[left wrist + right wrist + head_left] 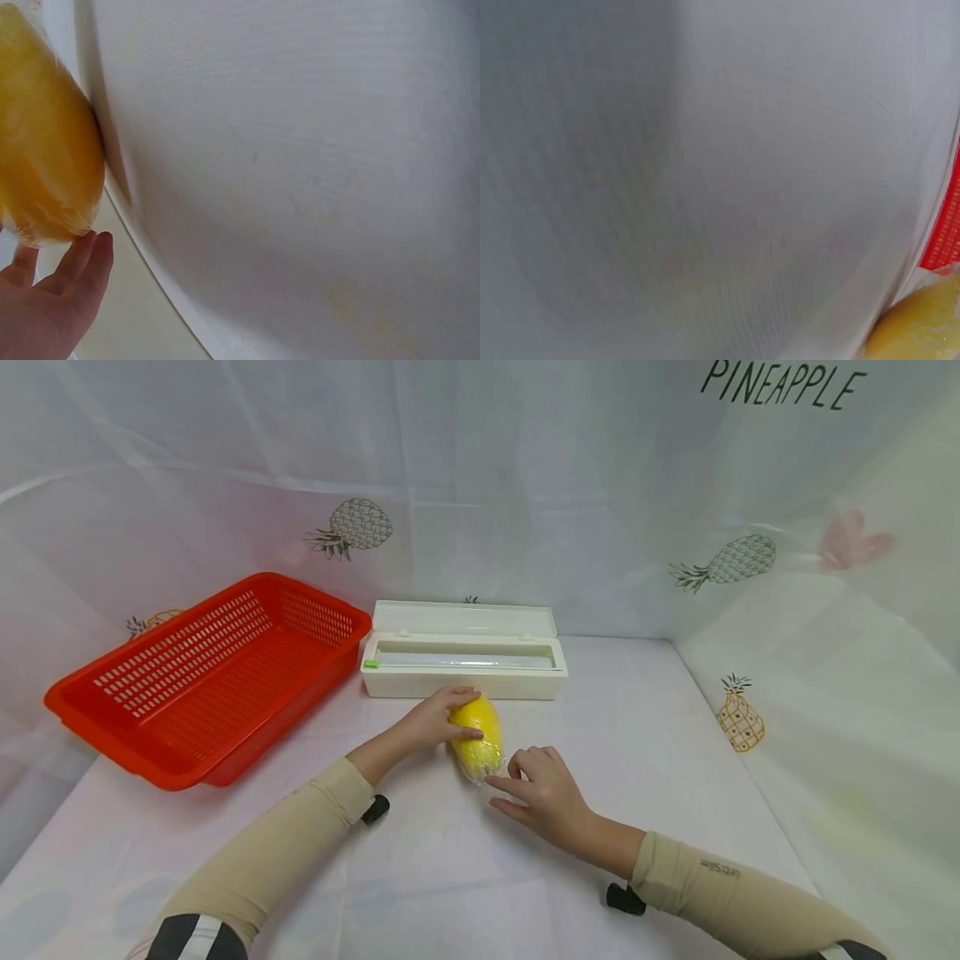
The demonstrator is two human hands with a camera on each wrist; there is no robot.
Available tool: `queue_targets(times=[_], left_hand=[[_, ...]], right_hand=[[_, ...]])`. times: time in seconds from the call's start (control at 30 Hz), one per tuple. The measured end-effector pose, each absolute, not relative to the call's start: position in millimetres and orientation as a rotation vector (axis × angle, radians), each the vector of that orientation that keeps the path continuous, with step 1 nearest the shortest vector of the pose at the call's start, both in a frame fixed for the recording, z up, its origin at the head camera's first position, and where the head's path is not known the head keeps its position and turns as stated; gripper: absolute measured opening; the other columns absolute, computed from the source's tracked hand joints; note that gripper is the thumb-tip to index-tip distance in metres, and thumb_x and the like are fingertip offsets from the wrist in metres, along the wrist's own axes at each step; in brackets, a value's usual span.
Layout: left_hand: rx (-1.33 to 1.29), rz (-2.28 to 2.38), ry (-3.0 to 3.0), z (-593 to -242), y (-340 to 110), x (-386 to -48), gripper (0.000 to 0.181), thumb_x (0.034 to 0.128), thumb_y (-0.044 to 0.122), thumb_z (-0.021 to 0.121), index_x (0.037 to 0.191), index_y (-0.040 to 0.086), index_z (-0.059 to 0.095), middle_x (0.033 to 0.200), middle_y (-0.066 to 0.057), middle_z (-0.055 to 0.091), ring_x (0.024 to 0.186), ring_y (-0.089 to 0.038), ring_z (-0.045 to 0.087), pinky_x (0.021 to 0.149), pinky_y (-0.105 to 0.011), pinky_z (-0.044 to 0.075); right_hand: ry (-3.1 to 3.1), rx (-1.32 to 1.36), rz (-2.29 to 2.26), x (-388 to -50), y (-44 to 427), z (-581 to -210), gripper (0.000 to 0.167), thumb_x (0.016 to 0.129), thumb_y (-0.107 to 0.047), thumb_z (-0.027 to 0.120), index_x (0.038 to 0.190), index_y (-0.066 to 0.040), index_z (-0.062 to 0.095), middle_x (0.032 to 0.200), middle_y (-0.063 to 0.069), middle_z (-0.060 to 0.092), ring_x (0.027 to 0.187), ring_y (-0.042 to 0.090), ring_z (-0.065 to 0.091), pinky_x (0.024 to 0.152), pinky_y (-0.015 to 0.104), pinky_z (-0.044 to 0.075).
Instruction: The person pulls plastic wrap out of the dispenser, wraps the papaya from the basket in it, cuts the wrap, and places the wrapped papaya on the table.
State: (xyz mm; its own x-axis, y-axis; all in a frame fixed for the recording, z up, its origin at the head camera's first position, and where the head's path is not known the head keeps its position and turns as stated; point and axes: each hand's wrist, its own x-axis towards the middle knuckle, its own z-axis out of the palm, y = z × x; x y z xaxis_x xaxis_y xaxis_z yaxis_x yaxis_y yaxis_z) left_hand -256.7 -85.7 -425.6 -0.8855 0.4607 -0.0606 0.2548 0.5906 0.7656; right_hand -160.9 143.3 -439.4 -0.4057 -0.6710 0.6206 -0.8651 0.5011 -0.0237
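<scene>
A yellow, mango-shaped fruit wrapped in clear plastic film is in the middle of the white table. My left hand holds its far end between thumb and fingers. In the left wrist view the fingertips of this hand touch the end of the wrapped fruit, and the film there looks bunched. At the near end, where loose film gathers, my right hand has its fingers bent loosely, one fingertip at the film. The right wrist view shows only part of the fruit, without the hand.
Behind the fruit stands a white cling film box with its lid raised, a roll inside and a green slider at the left. A red perforated plastic basket is at the left. A pineapple-printed white cloth hangs behind.
</scene>
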Motion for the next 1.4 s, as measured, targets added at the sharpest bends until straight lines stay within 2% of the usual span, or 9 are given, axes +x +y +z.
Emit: queue_targets(times=[0.17, 0.33, 0.5, 0.7, 0.83, 0.93, 1.07, 1.2, 1.4], left_hand=[[0.597, 1.187, 2.566, -426, -85, -256, 0.074, 0.0823, 0.032, 0.079, 0.146, 0.013, 0.047, 0.152, -0.009, 0.036, 0.139, -0.03, 0.032, 0.112, -0.046, 0.029], [0.595, 1.188, 2.566, -425, -85, -256, 0.074, 0.082, 0.032, 0.08, 0.146, 0.013, 0.047, 0.152, -0.009, 0.037, 0.139, -0.03, 0.033, 0.112, -0.046, 0.03], [0.597, 1.183, 2.575, -426, -85, -257, 0.074, 0.0817, 0.033, 0.08, 0.146, 0.013, 0.047, 0.151, -0.008, 0.038, 0.138, -0.03, 0.033, 0.112, -0.046, 0.03], [0.61, 1.177, 2.577, -425, -83, -258, 0.074, 0.0818, 0.035, 0.079, 0.145, 0.013, 0.048, 0.15, -0.007, 0.038, 0.138, -0.028, 0.034, 0.112, -0.044, 0.03], [0.619, 1.171, 2.574, -425, -81, -259, 0.074, 0.0821, 0.036, 0.079, 0.145, 0.013, 0.047, 0.151, -0.008, 0.038, 0.138, -0.029, 0.034, 0.111, -0.045, 0.031], [0.614, 1.163, 2.586, -426, -81, -260, 0.075, 0.0816, 0.037, 0.079, 0.145, 0.014, 0.047, 0.151, -0.008, 0.038, 0.138, -0.029, 0.034, 0.111, -0.045, 0.032], [0.618, 1.163, 2.584, -427, -82, -260, 0.076, 0.0812, 0.038, 0.079, 0.146, 0.014, 0.047, 0.151, -0.007, 0.038, 0.137, -0.029, 0.035, 0.11, -0.044, 0.033], [0.604, 1.163, 2.567, -426, -82, -261, 0.074, 0.0822, 0.037, 0.079, 0.146, 0.014, 0.047, 0.151, -0.007, 0.038, 0.138, -0.028, 0.034, 0.111, -0.044, 0.032], [0.606, 1.158, 2.549, -426, -83, -262, 0.072, 0.0836, 0.034, 0.078, 0.146, 0.014, 0.047, 0.152, -0.007, 0.037, 0.139, -0.029, 0.031, 0.112, -0.046, 0.029]], right_hand=[[-2.164, 1.273, 0.433, -161, 140, -443, 0.018, 0.067, -0.017, 0.09, 0.081, -0.018, 0.079, 0.083, 0.001, 0.051, 0.072, 0.017, 0.047, 0.07, 0.033, 0.043], [-2.196, 1.204, 0.319, -161, 140, -443, 0.027, 0.065, -0.023, 0.091, 0.088, -0.015, 0.078, 0.087, 0.002, 0.052, 0.077, 0.019, 0.049, 0.073, 0.036, 0.044], [-2.176, 1.222, 0.366, -163, 138, -442, 0.012, 0.072, -0.014, 0.087, 0.078, -0.013, 0.077, 0.081, 0.001, 0.051, 0.075, 0.019, 0.049, 0.071, 0.034, 0.043], [-2.088, 1.38, 0.478, -166, 135, -442, 0.012, 0.074, -0.01, 0.084, 0.076, -0.012, 0.073, 0.083, 0.0, 0.053, 0.077, 0.018, 0.051, 0.07, 0.031, 0.042], [-2.106, 1.26, 0.547, -166, 137, -440, 0.024, 0.084, -0.03, 0.077, 0.087, -0.007, 0.068, 0.087, 0.002, 0.056, 0.08, 0.02, 0.052, 0.07, 0.033, 0.041], [-2.207, 1.11, 0.527, -167, 137, -437, 0.039, 0.083, -0.04, 0.076, 0.097, -0.006, 0.065, 0.089, 0.003, 0.056, 0.08, 0.021, 0.052, 0.068, 0.034, 0.039], [-2.354, 1.061, 0.559, -169, 134, -435, 0.024, 0.079, -0.026, 0.081, 0.093, -0.01, 0.069, 0.089, -0.001, 0.056, 0.082, 0.018, 0.051, 0.07, 0.032, 0.037], [-2.271, 1.217, 0.723, -168, 132, -434, 0.016, 0.076, -0.01, 0.083, 0.085, -0.013, 0.07, 0.087, -0.005, 0.058, 0.084, 0.015, 0.052, 0.072, 0.03, 0.039], [-2.135, 1.393, 0.791, -165, 137, -435, 0.022, 0.075, -0.021, 0.085, 0.089, -0.013, 0.07, 0.089, -0.006, 0.061, 0.088, 0.014, 0.054, 0.077, 0.03, 0.04]])
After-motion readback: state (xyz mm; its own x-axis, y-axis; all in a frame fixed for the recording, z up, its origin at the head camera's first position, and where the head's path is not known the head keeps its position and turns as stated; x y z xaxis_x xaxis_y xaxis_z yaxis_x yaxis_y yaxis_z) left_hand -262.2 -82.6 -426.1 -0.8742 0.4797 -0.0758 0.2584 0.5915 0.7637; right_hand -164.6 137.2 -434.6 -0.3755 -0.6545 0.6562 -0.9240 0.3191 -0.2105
